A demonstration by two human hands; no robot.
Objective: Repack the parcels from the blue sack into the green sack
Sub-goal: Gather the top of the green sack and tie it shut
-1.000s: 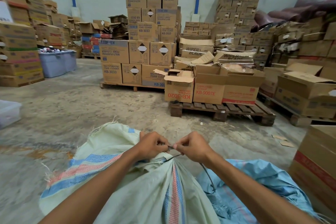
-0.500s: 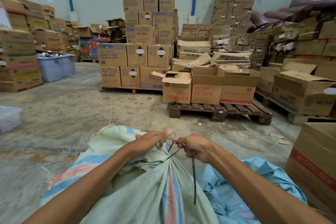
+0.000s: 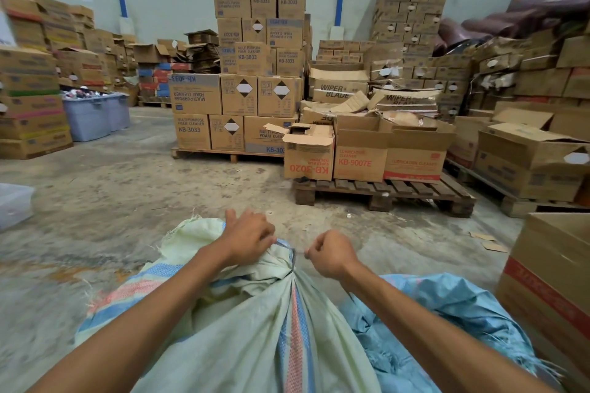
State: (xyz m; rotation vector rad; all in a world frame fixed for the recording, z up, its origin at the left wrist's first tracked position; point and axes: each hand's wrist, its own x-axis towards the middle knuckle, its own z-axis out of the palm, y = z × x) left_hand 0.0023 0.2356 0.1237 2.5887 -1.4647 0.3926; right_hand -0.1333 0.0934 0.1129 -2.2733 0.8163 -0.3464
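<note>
Fingers point(image 3: 267, 237) of left hand point(image 3: 247, 238) clamp green sack point(image 3: 252, 335) neck. Right hand point(image 3: 332, 254) pinches dark tie point(image 3: 292, 262) around it. Blue sack point(image 3: 447, 306) lies just beside.

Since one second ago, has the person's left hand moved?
Yes. The left hand moved forward and left, nearer the wooden pallet, gripping the pale green woven sack.

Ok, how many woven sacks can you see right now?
2. The green sack stands front centre, its neck gathered under the left hand; the blue sack lies crumpled just right of it. No others show.
</note>
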